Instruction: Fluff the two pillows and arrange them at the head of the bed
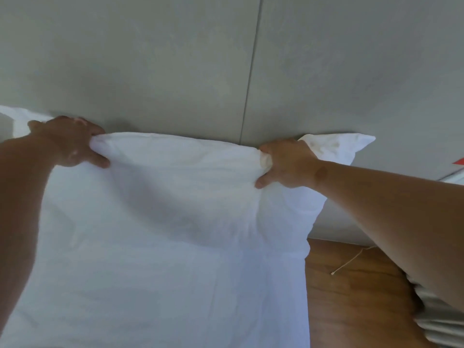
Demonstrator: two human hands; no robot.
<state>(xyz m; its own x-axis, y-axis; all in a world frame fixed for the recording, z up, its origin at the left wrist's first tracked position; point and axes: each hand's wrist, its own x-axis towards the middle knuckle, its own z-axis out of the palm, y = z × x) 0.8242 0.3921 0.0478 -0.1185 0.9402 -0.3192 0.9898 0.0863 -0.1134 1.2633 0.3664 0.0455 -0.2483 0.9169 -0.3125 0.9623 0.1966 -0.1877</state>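
A large white pillow (175,187) stands against the grey wall, its top edge level with my hands. My left hand (71,141) grips the pillow's top left edge, fingers over the back and thumb in front. My right hand (286,163) pinches a bunch of fabric near the top right, and the corner flap (344,146) sticks out beyond it. A white corner (15,114) shows at the far left behind my left hand; whether it belongs to the second pillow I cannot tell. White bedding (150,297) fills the lower part of the view.
The grey panelled wall (175,59) with a vertical seam runs behind the bed. To the right of the bed lies a wooden floor (351,297) with a thin pale cord (346,263) on it. A red mark (458,161) shows at the right edge.
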